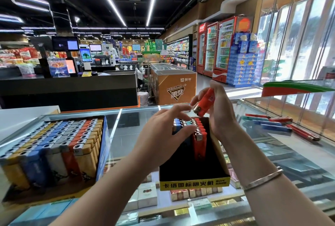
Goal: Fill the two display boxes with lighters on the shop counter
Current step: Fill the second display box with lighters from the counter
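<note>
Black display box (pixel 194 171) with a yellow front strip stands on the glass counter (pixel 116 128), only partly filled: rows of blue, teal and red lighters (pixel 199 141) crowd its far end, and the near floor of the box is bare. How many lighters stand in those rows cannot be counted, since the left hand covers the far-left part of them. Left hand (pixel 163 131) reaches in from the left of the black box, palm down, fingers spread and relaxed, with the fingertips resting across the lighter tops; it grips nothing that can be seen. Right hand (pixel 220 110) is raised just above the far right corner of the black box, fingers and thumb curled round a single red lighter (pixel 204 103), which tilts with its metal head down toward the rows. A bangle (pixel 262 178) sits on the right forearm. To the left of the black box, well apart, a second display box (pixel 54 148) is packed full with yellow, blue, grey and red lighters. To the right of the black box, loose lighters (pixel 279 126) in red, blue and teal lie flat on the glass; their far ends blur. Cigarette packs (pixel 146 196) under the glass are hard to make out.
</note>
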### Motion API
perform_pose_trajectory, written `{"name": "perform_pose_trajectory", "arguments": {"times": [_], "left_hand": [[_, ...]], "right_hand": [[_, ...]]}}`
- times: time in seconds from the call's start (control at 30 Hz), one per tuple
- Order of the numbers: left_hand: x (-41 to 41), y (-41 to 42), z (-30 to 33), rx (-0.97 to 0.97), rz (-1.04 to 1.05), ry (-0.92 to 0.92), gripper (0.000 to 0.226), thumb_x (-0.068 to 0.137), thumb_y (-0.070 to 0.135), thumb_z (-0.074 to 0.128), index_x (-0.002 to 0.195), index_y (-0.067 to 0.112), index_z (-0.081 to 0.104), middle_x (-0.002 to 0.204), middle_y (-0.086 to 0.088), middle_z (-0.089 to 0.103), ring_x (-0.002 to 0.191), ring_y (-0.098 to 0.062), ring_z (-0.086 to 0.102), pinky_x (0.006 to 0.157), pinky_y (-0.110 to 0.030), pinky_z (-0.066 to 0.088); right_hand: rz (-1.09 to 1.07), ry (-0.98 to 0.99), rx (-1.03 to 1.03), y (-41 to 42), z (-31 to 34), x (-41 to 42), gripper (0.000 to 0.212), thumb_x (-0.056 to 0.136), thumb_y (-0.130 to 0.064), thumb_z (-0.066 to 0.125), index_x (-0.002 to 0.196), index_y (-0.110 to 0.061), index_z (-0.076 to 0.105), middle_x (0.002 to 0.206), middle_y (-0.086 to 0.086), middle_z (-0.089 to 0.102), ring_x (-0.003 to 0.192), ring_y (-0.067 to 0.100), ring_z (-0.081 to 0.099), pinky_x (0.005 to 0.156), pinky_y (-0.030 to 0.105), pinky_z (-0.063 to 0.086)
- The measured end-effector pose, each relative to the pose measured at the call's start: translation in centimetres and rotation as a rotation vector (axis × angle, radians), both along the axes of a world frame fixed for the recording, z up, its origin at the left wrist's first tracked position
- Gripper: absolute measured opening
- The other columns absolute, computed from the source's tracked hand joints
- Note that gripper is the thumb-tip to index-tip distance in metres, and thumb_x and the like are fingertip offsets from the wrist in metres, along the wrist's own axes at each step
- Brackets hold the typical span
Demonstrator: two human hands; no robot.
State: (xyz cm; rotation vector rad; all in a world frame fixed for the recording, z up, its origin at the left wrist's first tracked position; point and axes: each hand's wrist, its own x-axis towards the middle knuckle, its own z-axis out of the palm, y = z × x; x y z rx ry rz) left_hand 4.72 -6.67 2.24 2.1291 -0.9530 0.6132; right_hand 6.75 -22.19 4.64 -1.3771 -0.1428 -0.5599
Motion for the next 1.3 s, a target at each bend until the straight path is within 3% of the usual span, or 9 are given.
{"name": "perform_pose_trajectory", "arguments": {"times": [0.1,0.2,0.33,0.5,0.6,0.73,0.83,0.97,1.3], "left_hand": [[-0.1,0.0,0.0,-0.088,-0.002,0.011,0.04,0.079,0.041,0.064,0.116,0.041,0.048,0.096,0.026,0.06,0.102,0.003,0.05,0.078,-0.011,0.032],[-0.3,0.0,0.2,-0.109,0.014,-0.134,0.042,0.076,0.031,0.073,0.113,0.037,0.055,0.096,0.023,0.057,0.095,0.002,0.051,0.078,-0.016,0.038],[-0.4,0.1,0.5,-0.103,0.04,-0.316,0.034,0.075,0.029,0.069,0.109,0.023,0.068,0.1,0.006,0.069,0.094,-0.016,0.059,0.079,-0.031,0.049],[-0.2,0.8,1.4,-0.31,0.03,-0.317,0.028,0.088,0.034,0.053,0.103,0.015,0.067,0.089,0.019,0.06,0.08,-0.008,0.057,0.072,-0.025,0.046],[-0.1,1.1,1.9,-0.378,0.029,-0.205,0.031,0.091,0.038,0.049,0.097,0.012,0.066,0.09,0.016,0.052,0.079,-0.003,0.053,0.072,-0.021,0.045],[-0.4,1.1,2.1,-0.221,-0.061,0.046,0.036,0.083,0.042,0.047,0.096,0.015,0.067,0.087,0.01,0.06,0.074,-0.007,0.056,0.068,-0.024,0.047],[-0.7,0.8,1.5,-0.063,-0.069,-0.012,0.022,0.083,0.031,0.062,0.1,0.02,0.069,0.085,0.015,0.066,0.072,-0.001,0.062,0.068,-0.019,0.053],[-1.2,-0.2,0.5,0.011,-0.042,-0.135,0.023,0.076,0.031,0.072,0.098,0.023,0.072,0.084,0.013,0.069,0.069,0.0,0.06,0.065,-0.012,0.052],[-2.9,-2.2,-0.2,0.084,0.002,-0.257,0.025,0.08,0.032,0.06,0.093,0.015,0.073,0.091,0.002,0.07,0.068,-0.019,0.067,0.057,-0.035,0.057]], "right_hand": [[0.003,-0.062,-0.128,1.1,0.1,-0.5,0.046,0.098,-0.036,0.029,0.067,-0.012,0.054,0.067,0.006,0.06,0.062,0.012,0.057,0.073,0.032,0.041],[-0.005,-0.088,-0.246,1.8,0.1,-0.9,0.047,0.098,-0.034,0.028,0.067,-0.009,0.053,0.068,0.009,0.055,0.063,0.012,0.052,0.068,0.027,0.041],[0.037,-0.042,-0.306,1.8,0.1,-0.8,0.05,0.098,-0.035,0.028,0.077,0.0,0.057,0.077,0.018,0.057,0.074,0.022,0.053,0.079,0.033,0.041],[-0.016,0.029,-0.299,0.7,-0.1,-0.4,0.05,0.098,-0.037,0.028,0.063,-0.012,0.053,0.064,0.001,0.057,0.056,0.0,0.054,0.066,0.028,0.032],[-0.102,0.118,-0.249,-0.5,-0.3,0.1,0.046,0.099,-0.033,0.031,0.065,-0.012,0.052,0.065,0.003,0.059,0.061,0.01,0.056,0.063,0.028,0.032],[-0.107,0.249,-0.215,-1.2,-0.9,0.6,0.04,0.099,-0.03,0.032,0.071,-0.01,0.052,0.072,0.009,0.06,0.068,0.018,0.054,0.066,0.03,0.035],[-0.103,0.273,-0.212,-1.0,-1.1,0.8,0.04,0.099,-0.03,0.034,0.072,-0.008,0.053,0.07,0.01,0.059,0.069,0.02,0.054,0.074,0.035,0.039],[-0.1,0.28,-0.176,-0.8,-1.2,1.1,0.039,0.097,-0.03,0.037,0.07,-0.006,0.054,0.068,0.011,0.058,0.067,0.021,0.053,0.065,0.033,0.042],[-0.124,0.268,-0.139,-0.8,-1.7,1.9,0.041,0.095,-0.03,0.042,0.065,-0.006,0.056,0.06,0.012,0.06,0.056,0.021,0.055,0.057,0.03,0.045]]}}
